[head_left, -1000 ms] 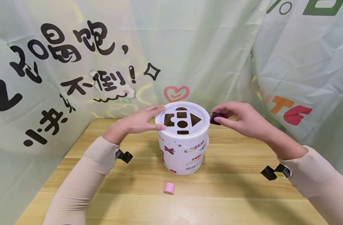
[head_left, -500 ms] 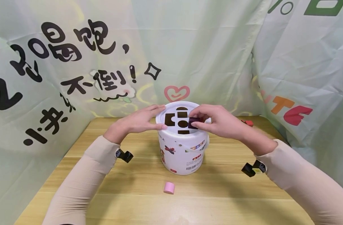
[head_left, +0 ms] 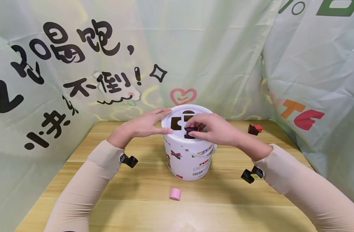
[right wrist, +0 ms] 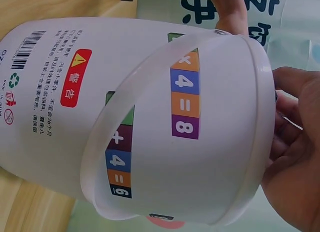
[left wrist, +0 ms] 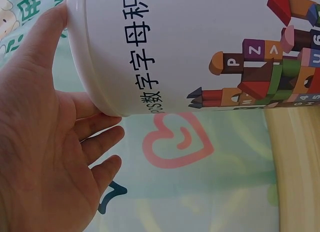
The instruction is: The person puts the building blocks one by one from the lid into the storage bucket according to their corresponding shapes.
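Note:
A white toy-block bucket (head_left: 187, 161) stands upright, its lid (head_left: 167, 122) cut with shaped holes. My left hand (head_left: 143, 124) rests on the lid's left rim, thumb at the front and fingers farther back. In the left wrist view, the fingers of that hand (left wrist: 45, 122) lie fairly straight along the rim. My right hand (head_left: 219, 130) pinches a dark purple block (head_left: 191, 131) low over the front holes. Its fingers cover part of the block and the right-hand holes. From the right wrist view, the lid's edge mostly hides the block beside the right hand (right wrist: 295, 152).
A pink rounded block (head_left: 175, 194) lies on the wooden table (head_left: 130, 206) in front of the bucket. At the back right sit a dark block (head_left: 253, 129) and a red block (head_left: 258, 128). The bucket's handle (right wrist: 92, 152) hangs on its side. Printed curtains (head_left: 223, 64) enclose the table.
My right hand has carried the dark purple block leftward from beside the bucket to over the lid's front holes. My left hand stays on the rim. The dark and red blocks have come into view.

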Tool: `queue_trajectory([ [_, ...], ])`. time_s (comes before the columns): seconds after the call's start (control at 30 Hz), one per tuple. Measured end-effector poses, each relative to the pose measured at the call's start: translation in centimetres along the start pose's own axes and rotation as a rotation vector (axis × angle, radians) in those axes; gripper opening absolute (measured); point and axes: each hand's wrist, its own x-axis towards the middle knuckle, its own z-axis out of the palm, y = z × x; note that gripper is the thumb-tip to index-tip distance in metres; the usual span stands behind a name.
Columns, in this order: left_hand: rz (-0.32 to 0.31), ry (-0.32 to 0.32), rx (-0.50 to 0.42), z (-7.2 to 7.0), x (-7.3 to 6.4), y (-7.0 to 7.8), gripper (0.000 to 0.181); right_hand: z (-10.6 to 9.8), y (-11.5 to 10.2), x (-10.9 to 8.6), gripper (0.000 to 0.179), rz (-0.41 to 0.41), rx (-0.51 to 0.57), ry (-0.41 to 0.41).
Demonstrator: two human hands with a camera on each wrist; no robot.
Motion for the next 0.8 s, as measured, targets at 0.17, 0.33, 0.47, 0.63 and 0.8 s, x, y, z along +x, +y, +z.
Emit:
queue_trajectory([
  [0.17, -0.002, -0.002, 0.0, 0.0, 0.1, 0.0, 0.094, 0.3, 0.1, 0.2, 0.017, -0.019, -0.014, -0.02],
  [0.33, 0.004, 0.003, 0.002, 0.1, 0.1, 0.0, 0.093, 0.4, 0.1, 0.2, 0.018, -0.02, -0.017, -0.018],
  [0.47, 0.001, 0.003, -0.001, 0.2, 0.1, -0.1, 0.093, 0.2, 0.2, -0.1, 0.018, -0.009, -0.023, 0.005],
  [0.63, -0.003, -0.001, -0.002, 0.1, 0.0, 0.0, 0.093, -0.5, 0.7, -0.8, 0.019, 0.018, -0.026, 0.046],
  [0.8, -0.008, 0.002, 0.003, 0.1, 0.1, 0.0, 0.093, -1.5, 1.3, -1.8, 0.02, 0.069, -0.036, 0.079],
])
